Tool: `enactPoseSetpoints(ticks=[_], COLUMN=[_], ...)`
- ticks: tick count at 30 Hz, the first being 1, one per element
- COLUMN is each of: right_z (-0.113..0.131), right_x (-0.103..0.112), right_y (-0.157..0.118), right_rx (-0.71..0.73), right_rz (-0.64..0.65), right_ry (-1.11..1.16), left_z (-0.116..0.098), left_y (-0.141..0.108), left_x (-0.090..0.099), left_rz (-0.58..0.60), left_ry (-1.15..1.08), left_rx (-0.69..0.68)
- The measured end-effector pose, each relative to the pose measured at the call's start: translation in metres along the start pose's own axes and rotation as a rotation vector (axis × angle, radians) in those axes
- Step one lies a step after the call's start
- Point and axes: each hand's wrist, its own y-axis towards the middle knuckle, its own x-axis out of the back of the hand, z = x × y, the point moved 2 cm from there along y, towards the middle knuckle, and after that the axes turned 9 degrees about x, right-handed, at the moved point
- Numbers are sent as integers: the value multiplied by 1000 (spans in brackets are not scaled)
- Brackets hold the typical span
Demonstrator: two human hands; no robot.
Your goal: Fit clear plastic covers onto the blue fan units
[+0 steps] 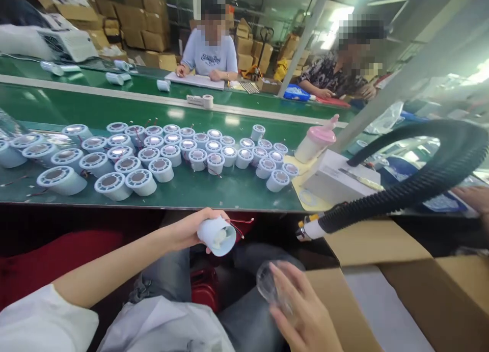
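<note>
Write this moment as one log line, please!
Left hand: holds blue housing; Right hand: holds clear plastic piece; Bench: similar housings

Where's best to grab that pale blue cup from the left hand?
Perhaps take the pale blue cup by its outer wall near the open rim, from the lower right: the left hand wraps its left side, and thin wires stick out at upper right.

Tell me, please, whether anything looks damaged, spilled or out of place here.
Nothing looks spilled or plainly damaged. The pale blue cups on the green bench merely look untidy, standing in loose, uneven clusters rather than straight rows. Thin wires trail beside the held cup in the left hand.
</note>
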Motion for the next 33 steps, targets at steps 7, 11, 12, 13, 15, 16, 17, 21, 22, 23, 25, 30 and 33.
enactPoseSetpoints(ticks=[7,11,12,13,15,16,17,21,22,23,25,30,33], right_z=[21,14,13,12,12,12,11,7,6,4,2,-3,-1], right_x=[-27,-23,-21,-20,-17,-17,-16,-17,-17,-17,-17,-14,-8], right_y=[65,61,61,61,61,61,61,57,55,54,53,52,51], right_rx=[-152,-220,-237,-264,-327,-362,-400,-550,-580,-609,-671,-758,-539], right_rz=[70,199,204,187,112,63,15,-174,-208,-235,-271,-312,-214], right_ry=[-229,125,218,298,417,457,486,614,653,692,777,956,856], left_z=[14,3,2,3,6,7,9,16,18,19,23,29,32], left_y=[21,15,15,15,17,19,20,25,25,26,26,26,23], left_x=[-34,-40,-40,-41,-41,-40,-39,-35,-34,-34,-34,-40,-42], left_rz=[221,33,6,-8,-15,-19,-27,-24,0,37,125,242,227], left_ry=[593,986,1002,988,915,886,876,973,986,981,912,629,447], left_rx=[-7,-350,-381,-398,-431,-451,-475,-564,-577,-584,-563,-377,-257])
